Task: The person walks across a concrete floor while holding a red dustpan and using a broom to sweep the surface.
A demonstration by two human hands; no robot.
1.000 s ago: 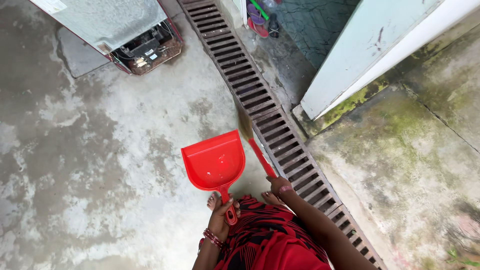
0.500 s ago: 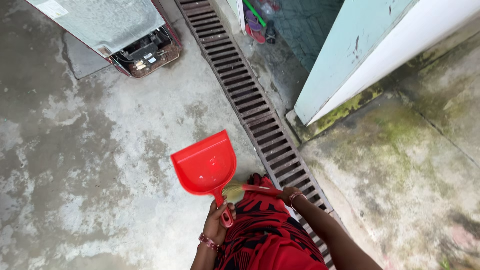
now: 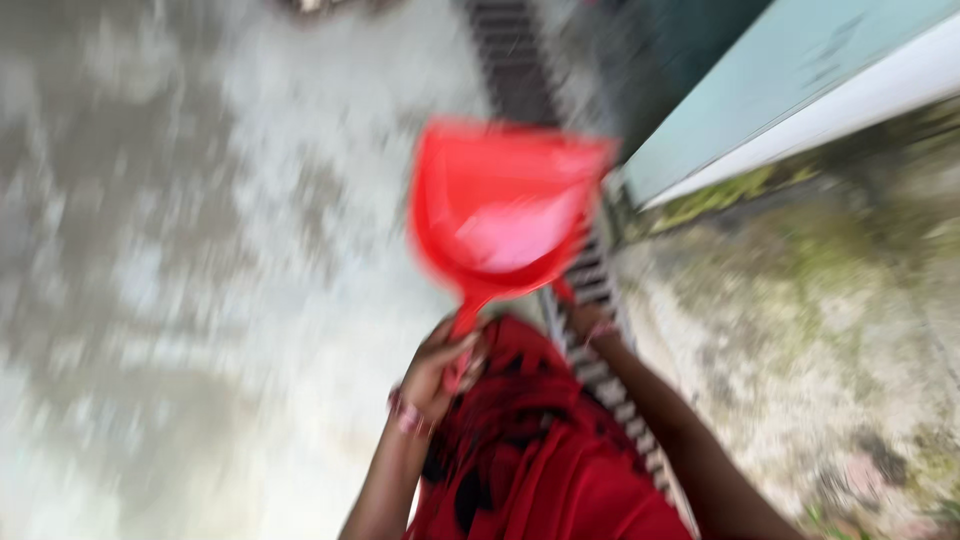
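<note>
A blurred view looks straight down at a person standing on wet grey concrete ground (image 3: pixel 180 250). There is one red plastic dustpan (image 3: pixel 500 210), two hands, one metal drain grate (image 3: pixel 600 290) and one pale blue wall panel (image 3: pixel 800 80).

The left hand (image 3: pixel 445 365) has its fingers (image 3: pixel 470 350) curled tight around the dustpan's thin red handle. The handle rises from the top of the fist, and the wide pan sits beyond the fingers, held up in the air over the edge of the grate, its open scoop facing the viewer. A beaded bracelet (image 3: pixel 405 412) circles that wrist.

The right hand (image 3: pixel 590 320) is just beside the pan's lower right edge, over the grate. A bit of something red shows just above it, but blur hides whether the fingers are closed or what they grip.

Red and black patterned clothing (image 3: pixel 540 450) fills the space between the two arms. The grate runs in a long strip from the top of the view down under the right arm.
</note>
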